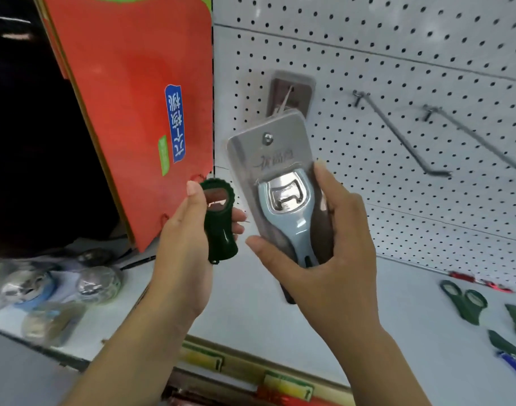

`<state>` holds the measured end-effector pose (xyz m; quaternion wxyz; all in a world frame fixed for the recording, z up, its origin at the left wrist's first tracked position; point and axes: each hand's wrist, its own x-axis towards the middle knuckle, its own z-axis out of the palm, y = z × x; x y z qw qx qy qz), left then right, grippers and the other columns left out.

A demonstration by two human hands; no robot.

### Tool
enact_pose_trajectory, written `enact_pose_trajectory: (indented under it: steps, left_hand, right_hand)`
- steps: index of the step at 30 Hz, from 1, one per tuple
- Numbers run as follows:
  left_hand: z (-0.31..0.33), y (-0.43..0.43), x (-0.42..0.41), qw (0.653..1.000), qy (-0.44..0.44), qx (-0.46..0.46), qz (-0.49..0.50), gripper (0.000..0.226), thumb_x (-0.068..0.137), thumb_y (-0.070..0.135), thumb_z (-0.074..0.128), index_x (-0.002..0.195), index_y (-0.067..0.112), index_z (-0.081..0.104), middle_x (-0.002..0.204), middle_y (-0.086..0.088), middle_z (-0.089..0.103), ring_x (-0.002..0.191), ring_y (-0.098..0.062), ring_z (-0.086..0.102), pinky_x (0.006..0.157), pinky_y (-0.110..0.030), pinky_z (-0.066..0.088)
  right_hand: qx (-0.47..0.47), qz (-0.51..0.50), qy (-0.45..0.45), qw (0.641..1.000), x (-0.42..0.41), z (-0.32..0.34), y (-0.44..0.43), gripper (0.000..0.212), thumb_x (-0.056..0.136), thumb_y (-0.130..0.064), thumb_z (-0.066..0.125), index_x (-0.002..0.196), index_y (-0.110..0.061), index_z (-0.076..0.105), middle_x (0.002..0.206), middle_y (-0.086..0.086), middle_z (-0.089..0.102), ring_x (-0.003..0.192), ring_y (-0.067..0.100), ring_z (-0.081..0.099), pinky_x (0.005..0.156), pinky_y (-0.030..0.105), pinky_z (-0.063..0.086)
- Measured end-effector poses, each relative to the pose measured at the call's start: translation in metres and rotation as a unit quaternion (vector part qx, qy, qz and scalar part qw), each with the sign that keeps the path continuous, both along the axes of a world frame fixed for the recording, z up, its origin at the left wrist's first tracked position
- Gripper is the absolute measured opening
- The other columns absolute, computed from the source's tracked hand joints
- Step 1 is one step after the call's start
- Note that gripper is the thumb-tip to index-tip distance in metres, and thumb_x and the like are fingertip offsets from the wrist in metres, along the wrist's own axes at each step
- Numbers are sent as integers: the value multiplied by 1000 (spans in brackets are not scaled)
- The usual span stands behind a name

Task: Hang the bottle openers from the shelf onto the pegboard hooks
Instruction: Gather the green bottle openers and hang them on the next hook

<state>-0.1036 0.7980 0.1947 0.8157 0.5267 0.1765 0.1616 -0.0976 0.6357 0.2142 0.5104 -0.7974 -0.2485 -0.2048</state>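
Two openers held.
My left hand [183,247] grips green opener [220,221]; my right hand [338,241] pinches carded blue opener [283,186], card's bottom hidden behind palm; shelf openers [467,303] cut off right.

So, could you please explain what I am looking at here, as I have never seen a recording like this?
There is no machine here. One camera, worn on a person's head, looks down at their two bare hands in front of a shop display. The left hand grips a dark green bottle opener. The right hand holds a packaged blue bottle opener up against the white pegboard, with its hang hole at what seems to be a hook's tip. Another pack hangs behind it. Two long hooks to the right carry nothing. On the white shelf below lie more green openers at the right and blurred round items at the left. An orange board fills the upper left.
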Motion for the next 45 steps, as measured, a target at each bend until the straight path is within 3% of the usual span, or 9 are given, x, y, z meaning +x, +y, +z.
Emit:
enact_pose_trajectory:
  steps: [5, 14, 21, 24, 31, 36, 39, 42, 45]
  left_hand:
    - [-4, 8, -6, 1000, -8, -5, 1, 58, 86, 63, 44, 117, 19, 67, 92, -11, 77, 77, -17, 70, 80, -38, 52]
    - [-9, 16, -14, 999, -12, -40, 1, 54, 91, 54, 45, 119, 12, 66, 98, -15, 78, 84, -21, 74, 83, -39, 55]
    - [-8, 17, -24, 999, -3, -44, 7, 48, 96, 50, 43, 110, 12, 69, 96, -17, 77, 81, -21, 73, 80, -37, 55]
    - [-11, 17, -28, 999, -1, -47, 7, 47, 98, 49, 43, 109, 12, 69, 96, -18, 77, 80, -22, 73, 81, -38, 54]
    - [-12, 14, -34, 999, 3, -41, -4, 49, 99, 49, 41, 117, 11, 67, 96, -17, 77, 79, -20, 73, 79, -36, 54]
    - [-13, 11, -39, 1000, 22, -7, -1, 46, 87, 52, 49, 107, 19, 73, 99, -9, 79, 91, -20, 74, 83, -35, 55]
    - [-14, 9, -40, 1000, 29, 6, 6, 34, 85, 52, 55, 88, 31, 81, 98, 5, 79, 103, -16, 68, 88, -33, 50]
    - [-15, 8, -39, 999, 24, 20, 8, 31, 82, 51, 58, 83, 32, 82, 95, 10, 78, 100, -12, 66, 94, -33, 48]
    - [-14, 5, -36, 1000, 7, 20, -7, 34, 83, 48, 59, 91, 24, 82, 106, 6, 78, 107, -12, 68, 100, -34, 48]
  right_hand:
    - [-14, -32, 3, 999, 7, -3, 7, 100, 65, -45, 89, 151, -28, 39, 117, -11, 50, 108, -10, 52, 82, 0, 41]
    - [-84, -72, 52, 992, 45, -2, 17, 99, 82, -50, 75, 159, -37, 15, 116, -8, 37, 103, -30, 33, 82, -10, 28]
    - [-88, -33, 126, 988, 82, 6, 30, 101, 88, -48, 71, 159, -42, 0, 125, -7, 34, 102, -3, 48, 88, 14, 36]
    - [-101, -39, 126, 986, 101, 6, 36, 101, 90, -43, 72, 160, -37, 0, 128, -4, 33, 90, -12, 47, 84, 9, 37]
    - [-156, -91, 66, 981, 145, -4, 48, 105, 90, -19, 74, 161, -31, -3, 135, 7, 41, 102, 14, 50, 90, 33, 56]
    - [-152, -88, 94, 980, 151, -9, 46, 104, 92, -22, 72, 160, -33, -5, 143, 6, 35, 109, 16, 55, 83, 24, 50]
    - [-140, -78, 98, 982, 130, -11, 41, 90, 96, -28, 66, 161, -30, 4, 151, 7, 33, 129, 16, 47, 94, 20, 38]
    - [-70, -53, 121, 989, 90, -16, 34, 52, 98, -34, 62, 147, -27, 45, 135, -6, 49, 123, 8, 54, 104, 23, 44]
    - [-35, -1, 196, 980, 40, -21, 19, 23, 98, -40, 60, 116, -31, 71, 112, -22, 69, 103, -10, 62, 82, 1, 44]
